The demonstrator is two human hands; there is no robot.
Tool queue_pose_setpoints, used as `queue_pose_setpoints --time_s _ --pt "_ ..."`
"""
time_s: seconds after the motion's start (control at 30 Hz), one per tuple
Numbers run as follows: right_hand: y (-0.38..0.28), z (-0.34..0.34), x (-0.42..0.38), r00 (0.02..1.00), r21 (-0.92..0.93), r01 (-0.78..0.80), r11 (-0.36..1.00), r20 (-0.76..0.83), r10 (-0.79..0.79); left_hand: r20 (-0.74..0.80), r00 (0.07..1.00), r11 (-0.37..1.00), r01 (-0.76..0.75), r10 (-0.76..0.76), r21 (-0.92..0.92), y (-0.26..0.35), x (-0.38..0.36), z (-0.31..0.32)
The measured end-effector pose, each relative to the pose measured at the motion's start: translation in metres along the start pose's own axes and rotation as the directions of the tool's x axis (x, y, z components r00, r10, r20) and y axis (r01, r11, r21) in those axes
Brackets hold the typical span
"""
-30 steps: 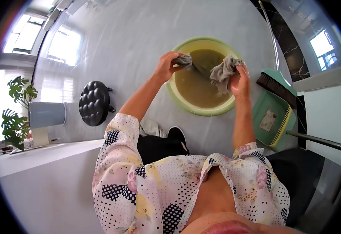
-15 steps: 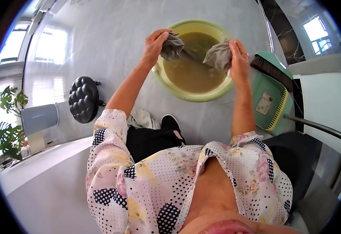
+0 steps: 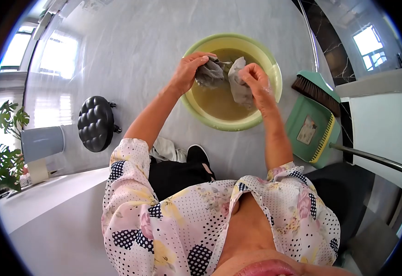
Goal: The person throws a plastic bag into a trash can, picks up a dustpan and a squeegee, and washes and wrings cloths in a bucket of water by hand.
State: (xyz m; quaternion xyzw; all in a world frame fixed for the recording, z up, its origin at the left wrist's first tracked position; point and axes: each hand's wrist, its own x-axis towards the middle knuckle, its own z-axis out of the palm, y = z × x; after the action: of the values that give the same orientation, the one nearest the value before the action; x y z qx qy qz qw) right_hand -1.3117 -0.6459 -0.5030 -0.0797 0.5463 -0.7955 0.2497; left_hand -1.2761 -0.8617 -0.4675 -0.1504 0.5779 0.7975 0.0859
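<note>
My left hand (image 3: pixel 187 73) grips a bunched grey cloth (image 3: pixel 210 73) over the left side of a pale green basin (image 3: pixel 228 125). Opposite it, my right hand (image 3: pixel 257 85) pinches a lighter grey stretch of wet cloth (image 3: pixel 239 88) that hangs toward the water. Both bundles look soaked and are close together; whether they are one piece I cannot tell. Murky yellowish-brown water (image 3: pixel 210 103) fills much of the basin, which stands on the floor.
Right of the basin lie a green dustpan (image 3: pixel 297 126) and a dark-bristled broom (image 3: pixel 318 89). A black tufted stool (image 3: pixel 95 123) stands at left. Pale fabric (image 3: pixel 166 151) lies near my black shoe (image 3: pixel 197 154). A potted plant (image 3: pixel 6 158) and grey bin (image 3: pixel 43 141) are farther left.
My hands have come closer together, the right moving left and down with its cloth. The view has shifted, so the basin sits slightly lower.
</note>
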Motion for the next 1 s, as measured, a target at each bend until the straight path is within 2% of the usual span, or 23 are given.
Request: queue_pose_setpoints --time_s 0.13,0.17,0.23,0.27,0.33,0.4,0.47,0.5,0.53,0.57,0.63,0.67,0.7,0.77,0.8,0.87,0.93,1.0 --pt "0.002 0.012 0.002 1.0 -0.217 -0.016 0.976 -0.017 0.012 0.124 0.992 1.0 0.02 -0.02 -0.003 0.001 -0.004 0.002" --pt "0.006 0.013 0.004 1.0 -0.302 -0.01 0.953 0.005 0.012 0.143 0.989 0.999 0.017 -0.021 0.028 -0.002 -0.004 0.001" --pt "0.012 0.015 0.005 1.0 -0.304 -0.018 0.953 -0.026 0.01 0.181 0.983 0.996 0.011 -0.027 0.089 -0.007 -0.003 -0.002" --pt "0.013 0.016 0.005 0.999 -0.305 -0.021 0.952 -0.042 0.009 0.185 0.983 0.973 -0.027 -0.017 0.23 -0.008 -0.004 -0.001" --pt "0.01 0.018 0.002 0.992 -0.177 0.079 0.981 -0.079 -0.094 0.193 0.981 0.863 -0.097 -0.001 0.496 -0.006 -0.008 -0.001" --pt "-0.003 0.024 0.0 0.981 -0.051 0.156 0.986 -0.106 -0.16 0.206 0.978 0.839 -0.086 -0.032 0.538 -0.01 -0.008 -0.017" --pt "-0.016 0.03 -0.006 0.964 -0.022 0.222 0.975 -0.144 -0.222 0.188 0.982 0.766 -0.1 -0.027 0.635 -0.015 -0.007 -0.037" --pt "-0.02 0.032 -0.006 0.956 -0.006 0.254 0.967 -0.151 -0.251 0.118 0.993 0.601 -0.089 -0.008 0.794 -0.02 -0.003 -0.052" --pt "-0.023 0.033 -0.008 0.947 0.011 0.285 0.958 -0.16 -0.28 0.149 0.989 0.556 -0.122 -0.003 0.822 -0.029 -0.001 -0.062" --pt "-0.021 0.034 -0.01 0.949 -0.062 0.286 0.956 -0.12 -0.291 0.16 0.987 0.5 -0.145 0.013 0.854 -0.033 -0.002 -0.07" --pt "-0.008 0.04 -0.013 0.956 -0.243 0.285 0.927 0.005 -0.293 0.116 0.986 0.432 -0.053 -0.121 0.9 -0.034 -0.019 -0.061" --pt "0.003 0.042 -0.015 0.956 -0.363 0.291 0.885 0.066 -0.287 0.191 0.976 0.329 -0.148 -0.101 0.933 -0.046 -0.021 -0.059" --pt "0.023 0.035 -0.015 0.957 -0.465 0.288 0.837 0.169 -0.236 0.304 0.953 0.243 -0.291 -0.017 0.925 -0.069 -0.017 -0.063" --pt "0.067 0.031 -0.015 0.923 -0.656 0.362 0.662 0.351 -0.157 0.281 0.948 0.074 -0.272 -0.149 0.959 -0.098 -0.016 -0.064" --pt "0.084 0.027 -0.023 0.907 -0.748 0.405 0.526 0.4 -0.13 0.221 0.935 0.033 -0.22 -0.276 0.975 -0.075 -0.033 -0.041" --pt "0.117 0.023 -0.033 0.892 -0.854 0.414 0.315 0.449 0.045 0.228 0.94 0.029 -0.229 -0.252 0.973 -0.075 -0.043 -0.034" --pt "0.15 0.008 -0.044 0.829 -0.9 0.384 0.204 0.434 0.352 0.249 0.931 0.009 -0.256 -0.266 0.967 -0.091 -0.039 -0.034" --pt "0.155 0.0 -0.051 0.768 -0.895 0.419 0.154 0.44 0.465 0.258 0.933 0.043 -0.255 -0.252 0.966 -0.1 -0.039 -0.032"
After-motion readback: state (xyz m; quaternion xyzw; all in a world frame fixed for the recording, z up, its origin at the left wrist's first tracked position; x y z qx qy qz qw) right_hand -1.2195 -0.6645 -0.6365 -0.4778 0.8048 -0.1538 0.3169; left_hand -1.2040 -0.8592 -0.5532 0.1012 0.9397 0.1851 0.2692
